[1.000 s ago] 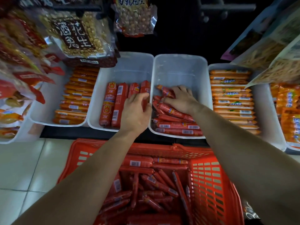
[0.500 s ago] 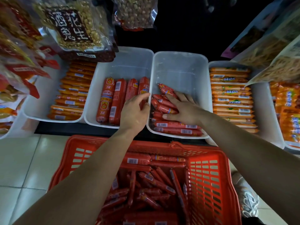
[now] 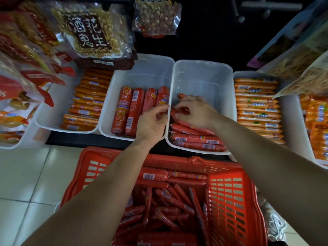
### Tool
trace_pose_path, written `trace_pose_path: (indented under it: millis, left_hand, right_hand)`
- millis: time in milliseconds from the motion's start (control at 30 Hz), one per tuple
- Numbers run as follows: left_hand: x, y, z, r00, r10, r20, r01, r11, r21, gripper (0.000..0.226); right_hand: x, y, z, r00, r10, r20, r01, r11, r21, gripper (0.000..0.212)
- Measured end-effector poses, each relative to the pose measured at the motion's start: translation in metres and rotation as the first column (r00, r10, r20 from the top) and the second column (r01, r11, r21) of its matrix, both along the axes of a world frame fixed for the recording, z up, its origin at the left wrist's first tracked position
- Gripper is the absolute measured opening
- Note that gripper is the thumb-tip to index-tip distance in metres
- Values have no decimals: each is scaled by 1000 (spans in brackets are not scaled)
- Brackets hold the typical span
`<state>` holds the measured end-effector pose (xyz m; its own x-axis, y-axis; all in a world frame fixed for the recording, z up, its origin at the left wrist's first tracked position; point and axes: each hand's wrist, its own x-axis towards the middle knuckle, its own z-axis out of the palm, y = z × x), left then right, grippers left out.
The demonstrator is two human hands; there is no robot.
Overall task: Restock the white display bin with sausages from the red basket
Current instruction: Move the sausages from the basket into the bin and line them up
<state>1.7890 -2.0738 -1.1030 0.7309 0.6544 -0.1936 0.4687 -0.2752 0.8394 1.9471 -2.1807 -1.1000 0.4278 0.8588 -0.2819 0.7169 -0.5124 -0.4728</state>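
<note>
A white display bin (image 3: 204, 75) sits on the shelf at centre right, its front half holding several thin red sausages (image 3: 193, 138). My right hand (image 3: 194, 110) is inside it with curled fingers gripping thin sausages at the pile's back. My left hand (image 3: 153, 121) rests over the bin's left wall, fingers bent, thumb and forefinger at the rim; whether it holds anything is hidden. The red basket (image 3: 230, 201) stands on the floor below, with several loose red sausages (image 3: 170, 197) inside.
The white bin to the left (image 3: 145, 71) holds thick red sausages (image 3: 131, 110). Bins with orange sausage packs (image 3: 257, 107) flank both sides. Peanut bags (image 3: 92, 31) hang overhead at upper left, snack bags at upper right. Pale floor tiles (image 3: 26, 174) lie left of the basket.
My right hand has curled its fingers round sausages at the back of the pile. My left hand has shifted slightly right to the bin's left wall.
</note>
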Motion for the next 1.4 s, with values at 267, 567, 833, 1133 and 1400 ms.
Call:
trace_pose_path:
  millis: [267, 567, 833, 1133, 1400]
  left_hand:
    - [-11, 8, 11, 1000, -28, -7, 28, 998, 63, 26]
    - [-23, 3, 26, 999, -23, -42, 24, 999, 24, 24]
    - [-23, -8, 23, 996, -17, -83, 21, 999, 42, 24]
    - [-14, -3, 5, 996, -39, -78, 46, 994, 99, 24]
    - [-6, 1, -3, 997, -43, -68, 49, 994, 97, 25]
  right_hand:
    - [-6, 20, -2, 985, -161, -58, 159, 987, -40, 22]
    - [22, -26, 54, 844, -406, -352, 519, 786, 337, 7]
    - [9, -58, 23, 986, -145, 80, 158, 971, -181, 37]
    - [-32, -56, -10, 994, 110, 17, -97, 932, -349, 75]
    - [1, -40, -33, 932, 230, 282, -136, 939, -317, 86]
